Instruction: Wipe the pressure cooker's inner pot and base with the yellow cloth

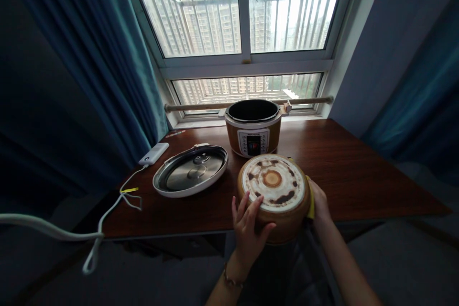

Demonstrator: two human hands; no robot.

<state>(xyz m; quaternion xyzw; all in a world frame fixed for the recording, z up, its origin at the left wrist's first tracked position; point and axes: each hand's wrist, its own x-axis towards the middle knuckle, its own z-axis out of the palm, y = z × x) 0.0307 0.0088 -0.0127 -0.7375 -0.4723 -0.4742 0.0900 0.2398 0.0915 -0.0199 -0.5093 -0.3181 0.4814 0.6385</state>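
A brown round pot is tipped over at the front edge of the table, its pale bottom with dark burn stains facing up toward me. My left hand steadies it from the left, fingers spread over the side and the rim of the bottom. On the other side, my right hand presses a yellow cloth against the pot wall; its fingertips are partly hidden. Behind the pot stands an electric cooker, uncovered, with a dark inside and a control panel. Its round lid lies inner side up to the left.
A white box-shaped device sits at the table's left edge, with a white cable running over the edge. A yellow tie is on the cable. The brown table meets a window with blue curtains.
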